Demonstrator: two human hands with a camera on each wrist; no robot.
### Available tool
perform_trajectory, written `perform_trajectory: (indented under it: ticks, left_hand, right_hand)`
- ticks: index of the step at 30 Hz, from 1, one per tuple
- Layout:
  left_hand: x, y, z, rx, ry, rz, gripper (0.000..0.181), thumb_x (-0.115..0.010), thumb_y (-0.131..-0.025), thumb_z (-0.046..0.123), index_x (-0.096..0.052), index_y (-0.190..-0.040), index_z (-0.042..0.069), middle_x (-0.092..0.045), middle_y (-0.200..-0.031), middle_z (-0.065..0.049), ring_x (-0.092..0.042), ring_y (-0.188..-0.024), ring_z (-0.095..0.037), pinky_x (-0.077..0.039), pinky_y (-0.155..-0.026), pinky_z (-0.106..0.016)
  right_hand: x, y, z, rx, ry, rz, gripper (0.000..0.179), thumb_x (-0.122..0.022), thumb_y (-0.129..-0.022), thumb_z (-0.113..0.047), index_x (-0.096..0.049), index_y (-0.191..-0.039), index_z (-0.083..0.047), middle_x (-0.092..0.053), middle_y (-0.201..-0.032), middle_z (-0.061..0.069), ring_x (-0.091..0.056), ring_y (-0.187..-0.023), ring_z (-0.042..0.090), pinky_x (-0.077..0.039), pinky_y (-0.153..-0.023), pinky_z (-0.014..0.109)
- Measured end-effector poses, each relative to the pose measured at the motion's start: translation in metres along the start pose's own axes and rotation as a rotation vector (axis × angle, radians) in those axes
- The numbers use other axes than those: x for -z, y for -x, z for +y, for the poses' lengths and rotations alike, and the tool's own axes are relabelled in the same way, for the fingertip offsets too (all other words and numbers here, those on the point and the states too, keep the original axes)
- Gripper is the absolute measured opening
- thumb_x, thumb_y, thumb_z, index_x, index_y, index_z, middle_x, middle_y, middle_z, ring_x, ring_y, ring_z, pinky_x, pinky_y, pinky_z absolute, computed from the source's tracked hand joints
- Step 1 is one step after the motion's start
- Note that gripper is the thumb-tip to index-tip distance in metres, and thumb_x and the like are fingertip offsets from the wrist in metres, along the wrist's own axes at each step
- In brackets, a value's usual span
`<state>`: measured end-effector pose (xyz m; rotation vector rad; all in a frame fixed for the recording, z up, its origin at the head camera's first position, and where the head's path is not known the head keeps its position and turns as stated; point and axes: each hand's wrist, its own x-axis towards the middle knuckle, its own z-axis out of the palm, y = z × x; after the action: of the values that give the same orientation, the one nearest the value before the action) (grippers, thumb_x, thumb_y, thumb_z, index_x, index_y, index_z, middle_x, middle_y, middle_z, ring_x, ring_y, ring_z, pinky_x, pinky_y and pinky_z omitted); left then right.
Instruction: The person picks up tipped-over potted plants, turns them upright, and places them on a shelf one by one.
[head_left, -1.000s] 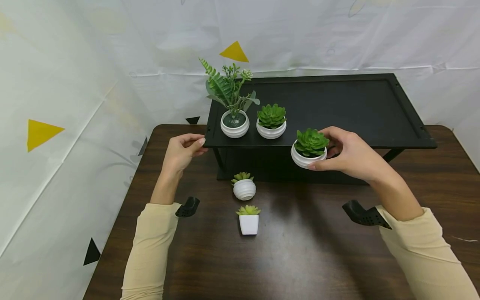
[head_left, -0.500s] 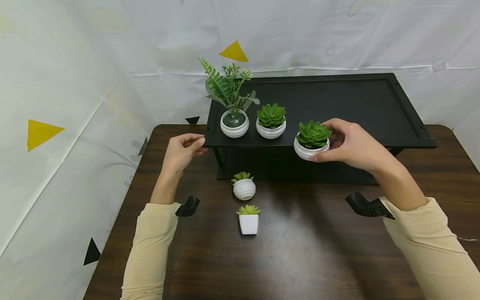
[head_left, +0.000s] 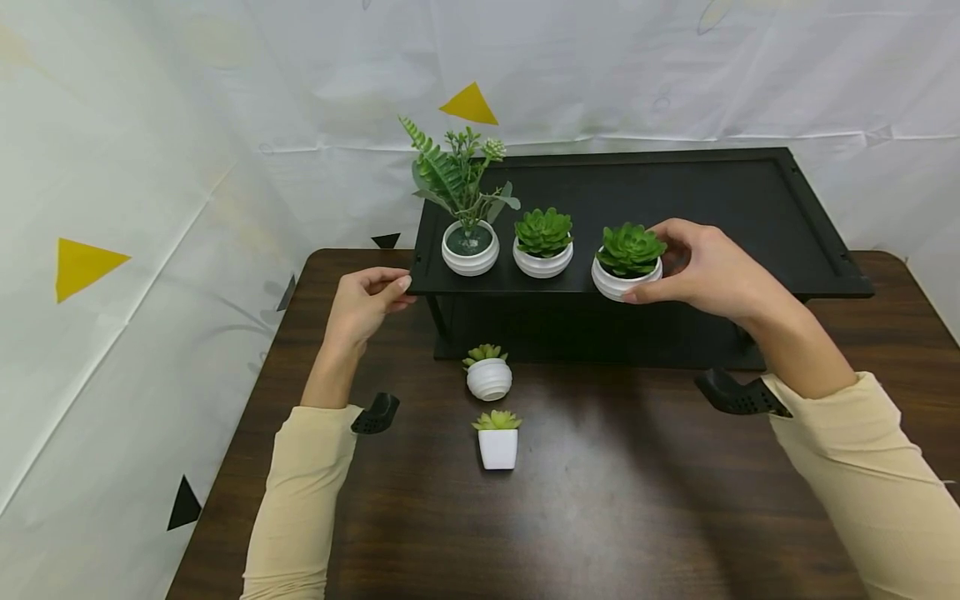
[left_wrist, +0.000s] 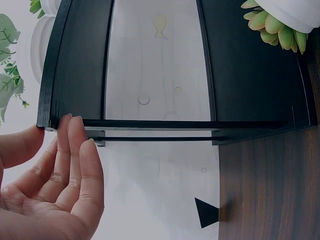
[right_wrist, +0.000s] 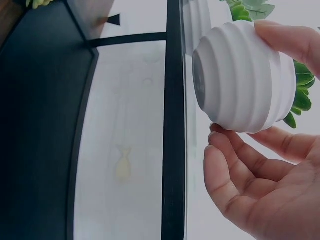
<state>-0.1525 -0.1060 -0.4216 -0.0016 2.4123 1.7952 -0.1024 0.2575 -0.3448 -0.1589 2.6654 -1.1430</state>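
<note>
My right hand point(head_left: 693, 267) holds a potted succulent point(head_left: 628, 258) by its ribbed white pot, thumb on one side and fingers on the other. In the right wrist view the pot point(right_wrist: 240, 77) is close by the black shelf's front edge point(right_wrist: 174, 125), its base showing. My left hand point(head_left: 367, 304) pinches the front left corner of the two-tier black shelf point(head_left: 697, 200); its thumb and fingertips meet the top board in the left wrist view. On that board stand a fern-like potted plant point(head_left: 469, 254) and a second succulent point(head_left: 543, 250).
On the brown wooden table point(head_left: 420, 517), before the shelf, are a small succulent in a round white pot point(head_left: 489, 379), tipped over, and one in a square white pot point(head_left: 498, 448). A white sheet point(head_left: 637, 75) hangs behind the shelf.
My right hand has raised the succulent and moved it slightly right and back, toward the top board. The left hand stays at the shelf corner.
</note>
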Motion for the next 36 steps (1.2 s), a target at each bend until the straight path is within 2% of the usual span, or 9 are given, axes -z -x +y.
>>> perform_trajectory:
  ticks: [8, 16, 24, 33, 36]
  left_hand:
    - [-0.001, 0.000, 0.000, 0.004, -0.002, 0.002, 0.027, -0.058, -0.090, 0.010, -0.060, -0.110, -0.007, -0.060, -0.098, -0.018, -0.065, -0.080, -0.023, -0.053, -0.077, -0.033]
    - [-0.001, -0.001, 0.000, -0.002, 0.004, 0.002, 0.027, -0.058, -0.090, 0.010, -0.060, -0.110, -0.008, -0.060, -0.098, -0.018, -0.064, -0.073, -0.013, -0.054, -0.075, -0.030]
    - [0.000, 0.000, 0.000, 0.005, -0.004, 0.002, 0.027, -0.058, -0.090, 0.010, -0.060, -0.111, -0.008, -0.060, -0.099, -0.019, -0.063, -0.087, -0.032, -0.054, -0.074, -0.028]
    - [0.000, -0.001, 0.000, 0.011, -0.006, 0.004, 0.027, -0.058, -0.090, 0.010, -0.060, -0.111, -0.007, -0.060, -0.098, -0.018, -0.064, -0.074, -0.014, -0.054, -0.073, -0.026]
    - [0.000, 0.000, 0.000, 0.010, -0.007, 0.003, 0.027, -0.058, -0.090, 0.010, -0.060, -0.111, -0.007, -0.060, -0.098, -0.018, -0.065, -0.074, -0.015, -0.054, -0.073, -0.026]
  right_hand:
    - [0.001, -0.010, 0.001, -0.026, 0.005, -0.007, 0.065, -0.077, -0.075, -0.027, -0.044, -0.126, -0.001, -0.054, -0.109, 0.013, -0.052, -0.089, 0.021, -0.044, -0.071, 0.031]
    - [0.000, -0.015, 0.001, -0.019, -0.002, -0.006, 0.065, -0.077, -0.075, -0.026, -0.045, -0.125, -0.001, -0.054, -0.106, 0.013, -0.051, -0.087, 0.021, -0.043, -0.069, 0.029]
    - [-0.001, -0.022, -0.001, -0.007, -0.006, -0.007, 0.064, -0.076, -0.075, -0.024, -0.045, -0.125, 0.000, -0.055, -0.102, 0.012, -0.050, -0.083, 0.021, -0.042, -0.066, 0.028]
    - [-0.001, -0.028, -0.001, -0.019, 0.002, -0.005, 0.064, -0.075, -0.077, -0.024, -0.043, -0.126, 0.002, -0.054, -0.100, 0.013, -0.049, -0.084, 0.022, -0.042, -0.067, 0.030]
    - [-0.002, -0.030, 0.000, -0.020, 0.004, 0.001, 0.064, -0.075, -0.076, -0.025, -0.044, -0.125, 0.002, -0.053, -0.096, 0.012, -0.047, -0.083, 0.023, -0.040, -0.066, 0.032]
